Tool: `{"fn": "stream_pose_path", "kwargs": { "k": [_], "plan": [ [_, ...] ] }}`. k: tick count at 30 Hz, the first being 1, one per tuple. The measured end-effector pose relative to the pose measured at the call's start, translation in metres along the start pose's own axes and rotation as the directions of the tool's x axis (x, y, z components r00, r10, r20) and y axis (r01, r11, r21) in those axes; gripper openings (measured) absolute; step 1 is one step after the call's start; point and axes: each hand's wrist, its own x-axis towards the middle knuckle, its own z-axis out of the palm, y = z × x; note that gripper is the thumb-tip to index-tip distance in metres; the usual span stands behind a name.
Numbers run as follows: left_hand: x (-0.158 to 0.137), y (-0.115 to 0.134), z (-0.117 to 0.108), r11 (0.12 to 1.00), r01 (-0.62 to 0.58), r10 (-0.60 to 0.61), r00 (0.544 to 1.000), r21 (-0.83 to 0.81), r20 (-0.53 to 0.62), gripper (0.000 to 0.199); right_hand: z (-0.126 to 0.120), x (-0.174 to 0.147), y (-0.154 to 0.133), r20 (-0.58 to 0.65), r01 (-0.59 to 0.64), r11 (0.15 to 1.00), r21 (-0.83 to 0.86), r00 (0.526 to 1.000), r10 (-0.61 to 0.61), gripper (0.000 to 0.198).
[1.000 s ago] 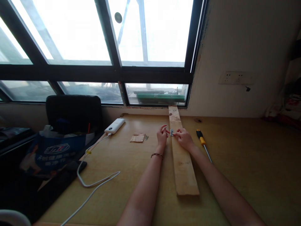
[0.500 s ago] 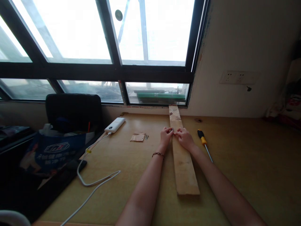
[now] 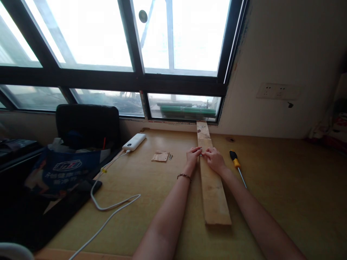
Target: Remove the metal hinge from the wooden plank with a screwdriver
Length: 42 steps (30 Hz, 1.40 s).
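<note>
A long wooden board [image 3: 214, 196] lies on the table, running from near me toward the window. Over its far half, my left hand [image 3: 193, 156] is closed in a pinch around something small and dark that I cannot make out. My right hand [image 3: 214, 159] rests on the board close beside it, thumb and fingertips pressed together, with anything between them hidden. A screwdriver [image 3: 235, 159] with a black and yellow handle lies right of the board. On the left are a small wooden piece [image 3: 160, 156] and a few screws [image 3: 170, 157].
A white power bank [image 3: 134, 142] with a white cable [image 3: 114, 207] lies on the table's left side. Beyond the left edge stand a black chair [image 3: 87, 124] and a blue bag [image 3: 65, 169]. A window and a wall with a socket panel [image 3: 279, 91] bound the far side.
The whole view has shifted and tilted slightly. Both hands stay at the same place on the board, with only slight finger movement.
</note>
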Motion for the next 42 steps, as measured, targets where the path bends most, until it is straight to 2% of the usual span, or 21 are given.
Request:
{"fn": "stream_pose_path", "kwargs": {
  "k": [4, 7, 10, 14, 20, 23, 29, 32, 34, 38, 40, 42],
  "plan": [
    [0.0, -0.004, 0.002, 0.986, 0.113, -0.115, 0.993, -0.125, -0.009, 0.031, -0.001, -0.001, -0.001, 0.0, 0.005, 1.0, -0.008, 1.0, -0.005, 0.027],
    [0.0, -0.004, 0.002, 0.984, 0.127, -0.127, 0.992, -0.126, 0.006, 0.031, 0.0, -0.001, 0.0, -0.006, 0.008, 1.0, -0.014, 1.0, -0.008, 0.027],
    [0.001, 0.0, 0.002, 0.999, 0.043, -0.043, 0.999, 0.024, -0.021, 0.025, 0.0, -0.001, 0.001, -0.011, 0.006, 1.0, -0.01, 1.0, -0.006, 0.026],
    [0.002, 0.009, 0.005, 0.967, -0.063, 0.077, 0.996, 0.246, -0.05, 0.014, 0.0, 0.0, 0.001, -0.009, 0.0, 1.0, -0.011, 1.0, 0.0, 0.026],
    [0.006, 0.018, 0.007, 0.893, -0.168, 0.186, 0.983, 0.418, -0.001, 0.004, 0.0, 0.0, 0.001, -0.021, 0.007, 1.0, 0.005, 1.0, -0.007, 0.025],
    [0.008, 0.023, 0.008, 0.852, -0.186, 0.218, 0.976, 0.489, -0.009, 0.009, -0.001, 0.001, 0.001, -0.012, 0.0, 1.0, -0.004, 1.0, 0.0, 0.026],
    [0.003, 0.028, 0.005, 0.774, -0.331, 0.319, 0.94, 0.54, 0.119, 0.008, -0.002, 0.0, 0.001, -0.014, -0.004, 1.0, -0.007, 1.0, 0.004, 0.025],
    [0.002, 0.033, 0.006, 0.799, -0.348, 0.307, 0.937, 0.49, 0.165, 0.007, -0.001, 0.0, 0.002, -0.019, -0.004, 1.0, -0.005, 1.0, 0.003, 0.024],
    [0.004, 0.045, 0.011, 0.822, -0.354, 0.316, 0.935, 0.446, 0.161, 0.009, 0.0, 0.0, 0.002, -0.021, -0.006, 1.0, -0.004, 1.0, 0.006, 0.023],
    [0.013, 0.082, 0.02, 0.814, -0.43, 0.427, 0.899, 0.391, 0.098, 0.015, 0.002, 0.0, 0.003, -0.015, -0.012, 1.0, 0.002, 1.0, 0.012, 0.022],
    [0.015, 0.094, 0.016, 0.815, -0.415, 0.432, 0.9, 0.404, 0.053, 0.019, 0.002, 0.0, 0.003, -0.013, -0.008, 1.0, 0.008, 1.0, 0.008, 0.022],
    [0.013, 0.093, 0.003, 0.792, -0.37, 0.4, 0.915, 0.485, 0.046, 0.02, 0.002, 0.0, 0.003, -0.016, -0.011, 1.0, 0.01, 1.0, 0.011, 0.021]
  ]
}}
